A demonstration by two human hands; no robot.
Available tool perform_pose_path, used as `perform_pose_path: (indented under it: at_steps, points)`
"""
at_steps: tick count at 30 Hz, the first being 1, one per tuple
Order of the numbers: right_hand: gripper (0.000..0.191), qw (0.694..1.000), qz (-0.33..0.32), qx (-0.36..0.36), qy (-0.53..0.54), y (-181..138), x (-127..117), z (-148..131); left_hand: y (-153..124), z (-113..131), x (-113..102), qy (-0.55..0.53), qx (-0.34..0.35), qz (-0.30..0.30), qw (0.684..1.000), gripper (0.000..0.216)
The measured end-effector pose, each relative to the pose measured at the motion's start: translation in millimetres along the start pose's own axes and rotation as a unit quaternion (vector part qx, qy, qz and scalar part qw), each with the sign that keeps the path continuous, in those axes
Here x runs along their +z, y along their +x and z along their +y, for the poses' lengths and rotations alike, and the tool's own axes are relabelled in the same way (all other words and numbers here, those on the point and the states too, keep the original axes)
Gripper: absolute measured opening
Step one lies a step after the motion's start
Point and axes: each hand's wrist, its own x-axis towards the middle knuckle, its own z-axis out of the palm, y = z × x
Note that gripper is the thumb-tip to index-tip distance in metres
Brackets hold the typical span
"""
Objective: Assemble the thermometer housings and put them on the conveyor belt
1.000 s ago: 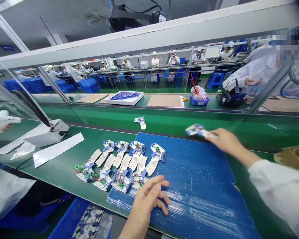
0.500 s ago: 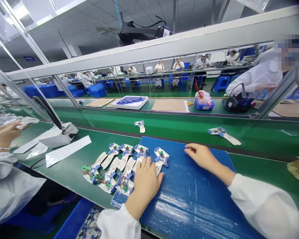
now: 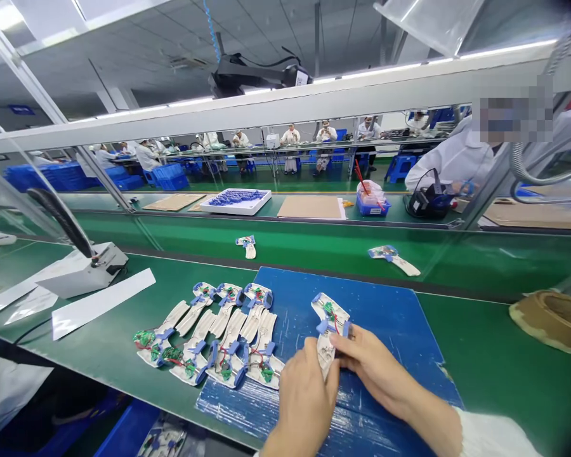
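Observation:
My left hand (image 3: 304,397) and my right hand (image 3: 368,368) both grip the handle end of one white part (image 3: 330,322) with blue clips and red and green wiring, held over the blue mat (image 3: 390,317). Its wired head points away from me. Just left of my hands, several similar parts (image 3: 219,336) lie in overlapping rows across the mat's left edge and the green bench.
Two more parts (image 3: 246,244) (image 3: 393,257) lie on the green conveyor beyond the mat. A grey stand (image 3: 83,270) with white strips sits at left, a tan tape roll (image 3: 549,320) at right. A blue bin (image 3: 137,431) is below. Other workers sit opposite.
My right hand let go of a part on the conveyor and came back. My left hand took one part from the row's right end; both hands now hold it over the mat.

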Motion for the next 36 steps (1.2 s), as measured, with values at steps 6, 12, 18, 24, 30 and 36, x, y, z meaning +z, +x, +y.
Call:
perform_pose_path:
  at_steps: [6,12,18,24,30,36]
  points:
    - [0.063,0.997,0.005,-0.021,-0.069,-16.5,-7.0,-10.5,-22.3,-2.0,-3.2,-0.281,-0.110,0.006,0.953,0.047]
    - [0.077,0.939,-0.158,0.049,-0.301,-36.1,-25.4,-51.2,4.9,-26.9,-64.9,-0.478,-0.096,-0.163,0.858,0.059]
    - [0.088,0.848,-0.172,0.096,-0.492,-50.3,-22.0,-62.4,17.8,-20.7,-69.2,-0.474,-0.057,-0.447,0.756,0.052]
    - [0.079,0.847,-0.184,0.025,-0.498,-59.5,-19.5,-46.1,3.2,-9.4,-51.0,-0.483,-0.075,-0.396,0.778,0.046]
    - [0.078,0.857,-0.098,-0.064,-0.503,-60.1,-26.7,-34.3,-9.5,2.3,-41.5,-0.450,-0.087,-0.220,0.861,0.025]
    - [0.027,0.800,-0.078,-0.184,-0.566,-73.0,-16.8,-41.3,-18.8,-6.3,-33.7,-0.343,0.008,-0.082,0.936,0.022]
